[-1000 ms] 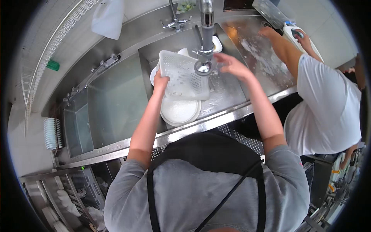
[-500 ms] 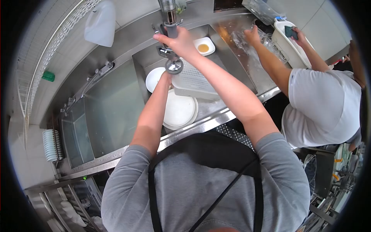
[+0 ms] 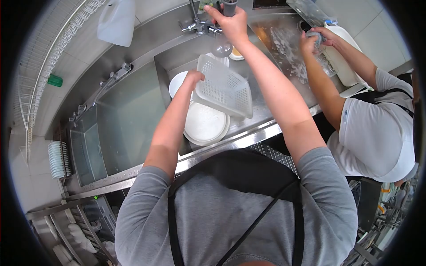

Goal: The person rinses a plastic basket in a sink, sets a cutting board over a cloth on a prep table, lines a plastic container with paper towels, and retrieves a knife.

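Note:
My left hand (image 3: pixel 194 78) is closed on the left rim of a white perforated plastic basket (image 3: pixel 224 88). The basket is tilted over the sink, with its inside partly facing me. Above its far end, my right hand (image 3: pixel 233 25) is wrapped round the grey handle of a pre-rinse sprayer (image 3: pixel 229 9). The sprayer's round head (image 3: pixel 222 48) hangs below that hand, near the basket. Stacked white plates (image 3: pixel 205 126) lie in the sink under the basket. A white bowl (image 3: pixel 177 84) sits beside my left hand, and a dish with brownish liquid (image 3: pixel 237 53) is partly hidden behind my right forearm.
To the left is a basin of cloudy water (image 3: pixel 128 119). Taps (image 3: pixel 199 27) stand at the back wall. On the right a co-worker's hands (image 3: pixel 317 41) work over a soapy metal counter (image 3: pixel 284 48), near a white tub (image 3: pixel 344 66). A wire rack (image 3: pixel 42 66) hangs upper left.
My right hand and the sprayer have moved right and away from me. The basket has turned and now shows more of its inside. The co-worker's hands have come together.

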`<state>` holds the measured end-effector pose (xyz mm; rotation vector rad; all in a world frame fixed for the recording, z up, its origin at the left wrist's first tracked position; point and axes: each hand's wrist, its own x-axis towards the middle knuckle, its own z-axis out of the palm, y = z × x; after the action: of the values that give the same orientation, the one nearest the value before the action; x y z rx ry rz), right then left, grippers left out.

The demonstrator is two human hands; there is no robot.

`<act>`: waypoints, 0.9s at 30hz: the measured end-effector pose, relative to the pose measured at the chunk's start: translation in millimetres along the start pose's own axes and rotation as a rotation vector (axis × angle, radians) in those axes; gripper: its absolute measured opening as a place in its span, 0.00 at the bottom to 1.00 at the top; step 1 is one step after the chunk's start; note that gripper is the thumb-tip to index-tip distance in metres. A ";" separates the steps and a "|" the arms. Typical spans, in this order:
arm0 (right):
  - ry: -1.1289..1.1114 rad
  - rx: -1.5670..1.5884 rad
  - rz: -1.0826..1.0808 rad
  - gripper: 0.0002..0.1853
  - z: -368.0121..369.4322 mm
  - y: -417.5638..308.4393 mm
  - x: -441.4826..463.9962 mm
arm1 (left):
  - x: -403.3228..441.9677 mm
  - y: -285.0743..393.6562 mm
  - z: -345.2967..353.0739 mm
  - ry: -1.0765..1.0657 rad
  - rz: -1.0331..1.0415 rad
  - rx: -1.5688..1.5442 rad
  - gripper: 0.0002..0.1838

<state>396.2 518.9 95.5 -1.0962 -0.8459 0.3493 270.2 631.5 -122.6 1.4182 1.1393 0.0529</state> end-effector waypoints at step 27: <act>0.051 -0.007 -0.133 0.07 -9.5 9.4 2.3 | -16.0 15.8 -6.9 0.205 0.517 -0.077 0.24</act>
<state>406.1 518.5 86.4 -1.0451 -0.8702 0.2063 266.8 630.2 -99.4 1.6320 0.8941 0.6128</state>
